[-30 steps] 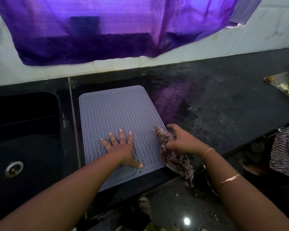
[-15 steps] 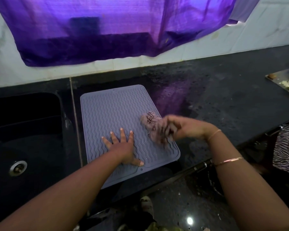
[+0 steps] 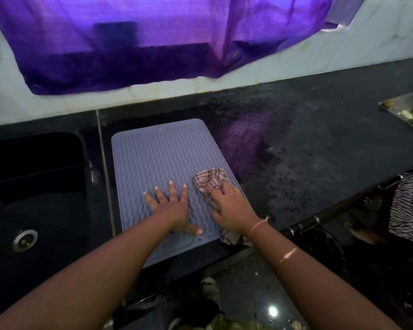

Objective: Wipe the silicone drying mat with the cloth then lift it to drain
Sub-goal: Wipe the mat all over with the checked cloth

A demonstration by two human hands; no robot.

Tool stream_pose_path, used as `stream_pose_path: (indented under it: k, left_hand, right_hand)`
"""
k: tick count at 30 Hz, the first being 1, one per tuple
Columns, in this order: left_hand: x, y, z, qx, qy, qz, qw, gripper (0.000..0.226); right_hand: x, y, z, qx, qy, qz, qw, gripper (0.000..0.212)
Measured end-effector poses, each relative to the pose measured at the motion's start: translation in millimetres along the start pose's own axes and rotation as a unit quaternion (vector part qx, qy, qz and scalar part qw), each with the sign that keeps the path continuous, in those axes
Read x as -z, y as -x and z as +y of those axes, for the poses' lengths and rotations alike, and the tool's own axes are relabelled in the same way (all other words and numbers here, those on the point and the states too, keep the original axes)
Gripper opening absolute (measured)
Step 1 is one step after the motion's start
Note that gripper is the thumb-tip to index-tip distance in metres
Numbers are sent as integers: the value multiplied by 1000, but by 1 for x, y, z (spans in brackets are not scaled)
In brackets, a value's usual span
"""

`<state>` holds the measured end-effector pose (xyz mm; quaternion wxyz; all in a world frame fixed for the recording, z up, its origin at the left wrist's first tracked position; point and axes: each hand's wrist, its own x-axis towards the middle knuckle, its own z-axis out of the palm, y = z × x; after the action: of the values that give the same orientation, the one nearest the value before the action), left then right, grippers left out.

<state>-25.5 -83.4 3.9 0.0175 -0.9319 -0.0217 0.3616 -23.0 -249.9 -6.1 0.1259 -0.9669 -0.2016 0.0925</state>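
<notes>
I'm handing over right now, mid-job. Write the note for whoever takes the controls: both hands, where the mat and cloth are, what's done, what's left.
Left hand: flat, fingers spread, pressing the near part of the mat onto the countertop.
Right hand: presses the checked cloth onto the mat's right side. The cloth's tail trails off the near right corner.
Mat: lies flat, just right of the sink.
Done: cloth is on the mat, in place to wipe. How much is wiped cannot be told.
Left: wipe the rest, then lift the mat to drain.
</notes>
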Motion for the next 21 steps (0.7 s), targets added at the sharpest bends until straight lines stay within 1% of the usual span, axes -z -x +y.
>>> stream_pose_path:
  k: [2,3,5,7,9,10,12,14,16,18,19,20,21]
  left_hand:
    - [0,0,0,-3,0,3,1000,134]
    - [0,0,0,-5,2,6,1000,134]
    - [-1,0,-1,-8,6,9,1000,133]
    - [-1,2,-3,-11,9,11,1000,133]
    - [-1,2,-3,-13,11,12,1000,133]
    - [-1,2,-2,-12,11,12,1000,133]
    - [0,3,-2,-10,10,10,1000,133]
    - [0,3,-2,-8,8,8,1000,133]
    - [0,3,-2,-9,8,8,1000,133]
    - [0,4,-1,-10,6,8,1000,133]
    - [0,4,-2,-11,6,8,1000,132]
    - [0,4,-2,-13,7,9,1000,132]
    - [-1,3,-2,-15,8,9,1000,132]
  right_hand:
    - [8,12,10,51,-24,-52,997,52]
    - [12,16,16,60,-31,-73,995,49]
    - [23,17,25,35,-32,-108,993,42]
    - [37,9,30,-9,-40,-108,993,33]
    - [53,-3,27,-18,-115,-26,993,22]
    - [62,-9,24,-17,-176,31,984,18]
    - [81,-22,18,-42,-304,112,945,25]
    - [96,-34,15,-62,-398,157,902,33]
    - [101,-43,10,-60,-462,185,865,33]
    - [98,-44,6,-55,-524,180,831,32]
    - [95,-41,7,-60,-541,157,824,31]
    - [92,-35,11,-70,-546,111,827,28]
    - [91,-27,14,-86,-537,43,838,24]
